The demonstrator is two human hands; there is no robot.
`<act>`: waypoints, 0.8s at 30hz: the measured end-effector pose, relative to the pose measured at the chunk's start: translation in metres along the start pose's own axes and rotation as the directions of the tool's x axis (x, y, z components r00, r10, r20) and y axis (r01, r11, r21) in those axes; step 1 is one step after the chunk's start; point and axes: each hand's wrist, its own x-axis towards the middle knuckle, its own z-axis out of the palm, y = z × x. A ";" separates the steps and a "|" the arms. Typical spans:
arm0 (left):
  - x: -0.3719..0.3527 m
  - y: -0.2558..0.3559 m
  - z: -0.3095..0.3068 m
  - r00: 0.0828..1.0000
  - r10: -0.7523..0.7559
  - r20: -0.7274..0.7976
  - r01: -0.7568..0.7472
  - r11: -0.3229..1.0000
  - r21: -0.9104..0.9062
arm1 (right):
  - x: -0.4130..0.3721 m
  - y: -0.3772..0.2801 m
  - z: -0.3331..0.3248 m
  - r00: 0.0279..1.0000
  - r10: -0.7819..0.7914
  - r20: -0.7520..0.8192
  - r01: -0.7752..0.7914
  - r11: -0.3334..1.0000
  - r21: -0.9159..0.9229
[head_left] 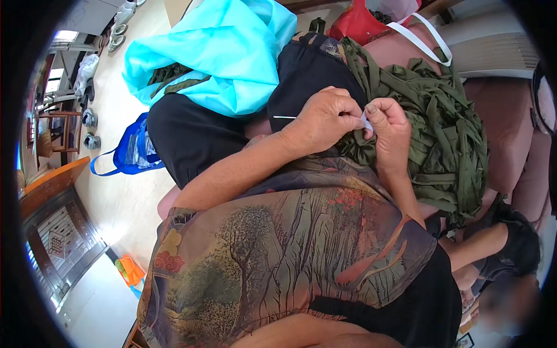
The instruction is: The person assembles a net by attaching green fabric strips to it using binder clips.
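- Fingers of left hand (326,120) and right hand (390,123) pinched on small white piece (366,122)
- Slim rod (284,117) juts from left hand
- Green strips (432,122) heaped beside right hand, across sofa's (499,133) near side

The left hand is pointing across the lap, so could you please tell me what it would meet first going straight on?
Probably the small pale piece by its fingertips, then the right hand, though depth is hard to judge.
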 end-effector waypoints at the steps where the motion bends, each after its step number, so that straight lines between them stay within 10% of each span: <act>1: -0.001 0.000 0.000 0.998 -0.060 -0.002 0.060 0.997 -0.054 | 0.001 0.001 -0.003 0.999 -0.007 0.037 0.005 0.998 0.065; 3: -0.001 0.003 -0.003 0.983 -0.182 0.000 0.180 0.971 -0.160 | 0.002 0.003 -0.009 0.993 -0.027 0.111 0.005 0.981 0.196; 8: -0.002 -0.001 -0.005 0.997 -0.078 -0.002 0.078 0.996 -0.050 | -0.010 -0.004 -0.001 0.975 -0.195 0.105 0.216 0.944 -0.250; 11: 0.000 0.001 -0.009 0.998 -0.052 0.020 0.052 0.999 0.013 | -0.009 -0.009 0.001 0.838 -0.469 0.280 0.510 0.487 -0.709; 15: 0.001 0.000 -0.010 0.997 0.029 0.068 -0.036 0.994 0.099 | 0.002 0.000 0.001 0.685 -0.617 0.387 0.657 0.294 -0.694; 21: -0.001 0.002 -0.018 0.991 0.011 0.136 -0.028 0.992 0.123 | 0.001 -0.007 0.002 0.760 -0.527 0.379 0.614 0.393 -0.685; 24: -0.003 0.006 -0.022 0.988 0.116 0.105 -0.139 0.960 0.244 | -0.001 -0.012 -0.001 0.916 -0.269 0.299 0.401 0.668 -0.627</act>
